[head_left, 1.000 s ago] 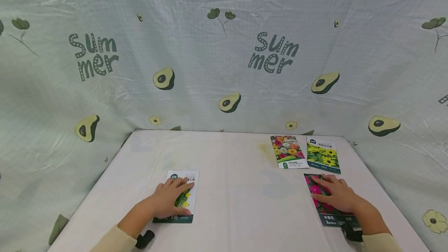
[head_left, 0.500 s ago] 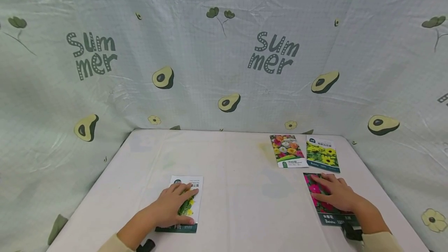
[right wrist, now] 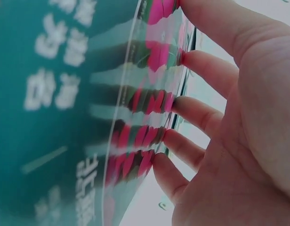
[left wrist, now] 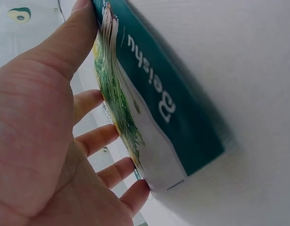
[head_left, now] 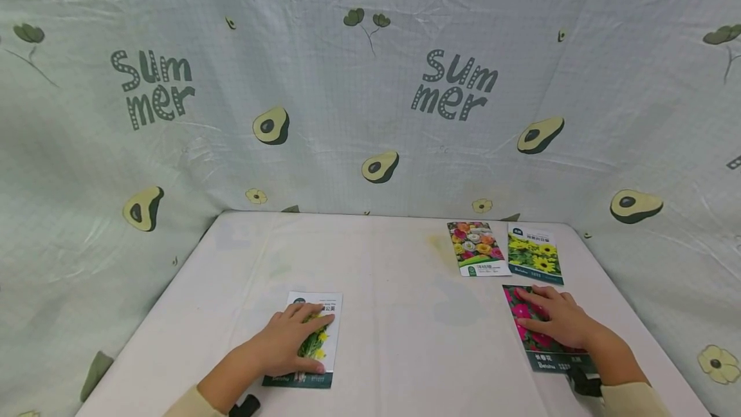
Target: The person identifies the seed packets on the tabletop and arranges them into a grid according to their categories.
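My left hand (head_left: 289, 343) lies spread over a white seed packet (head_left: 332, 340) with yellow flowers and a dark green bottom band, at the front left of the table. Up close in the left wrist view, its fingertips (left wrist: 95, 140) touch the face of that packet. On the right side, a seed packet with pink flowers (head_left: 521, 312) and a dark green band sits under my right hand (head_left: 564, 324). The right wrist view has the spread fingertips (right wrist: 185, 146) pressing on its glossy face. Each palm hides part of the packet beneath it.
Toward the back right of the white-covered table (head_left: 399, 314) lie two more seed packets: one with mixed-colour flowers (head_left: 477, 250), the other with yellow flowers (head_left: 535, 255). A grey-green printed cloth (head_left: 324, 82) hangs behind and along the sides.
My left hand and the white packet under it have slid to the right and nearer the front edge. The right hand and its pink-flowered packet stay in place.
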`<control>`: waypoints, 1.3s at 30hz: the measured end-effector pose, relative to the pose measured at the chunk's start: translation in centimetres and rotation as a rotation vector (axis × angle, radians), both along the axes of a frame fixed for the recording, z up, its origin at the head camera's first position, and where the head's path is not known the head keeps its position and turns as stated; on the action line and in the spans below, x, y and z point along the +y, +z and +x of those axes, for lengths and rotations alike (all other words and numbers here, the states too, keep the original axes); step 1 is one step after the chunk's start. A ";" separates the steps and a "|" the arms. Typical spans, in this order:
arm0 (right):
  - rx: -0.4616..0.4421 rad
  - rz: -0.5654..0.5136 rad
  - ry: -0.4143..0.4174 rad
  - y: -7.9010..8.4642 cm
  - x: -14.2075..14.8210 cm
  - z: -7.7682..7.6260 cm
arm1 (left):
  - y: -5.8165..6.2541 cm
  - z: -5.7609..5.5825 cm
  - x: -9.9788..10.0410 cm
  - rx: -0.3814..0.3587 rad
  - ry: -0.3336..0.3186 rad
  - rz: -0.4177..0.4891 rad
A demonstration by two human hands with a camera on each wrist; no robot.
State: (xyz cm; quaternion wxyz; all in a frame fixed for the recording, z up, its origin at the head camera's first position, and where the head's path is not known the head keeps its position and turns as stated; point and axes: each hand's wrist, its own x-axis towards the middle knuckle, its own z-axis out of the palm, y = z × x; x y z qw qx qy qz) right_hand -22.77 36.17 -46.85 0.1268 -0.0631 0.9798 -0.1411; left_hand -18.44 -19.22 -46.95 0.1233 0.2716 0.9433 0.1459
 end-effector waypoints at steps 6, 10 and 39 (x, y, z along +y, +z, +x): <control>-0.022 -0.012 -0.012 0.0 0.0 -0.2 | -0.1 0.0 0.1 0.013 0.007 -0.008; -0.044 -0.014 -0.022 0.1 -0.1 -0.3 | -0.1 -0.1 0.2 0.001 0.003 -0.009; -0.023 0.007 0.004 0.0 -0.3 0.0 | -0.4 -0.6 1.1 -0.035 0.001 -0.030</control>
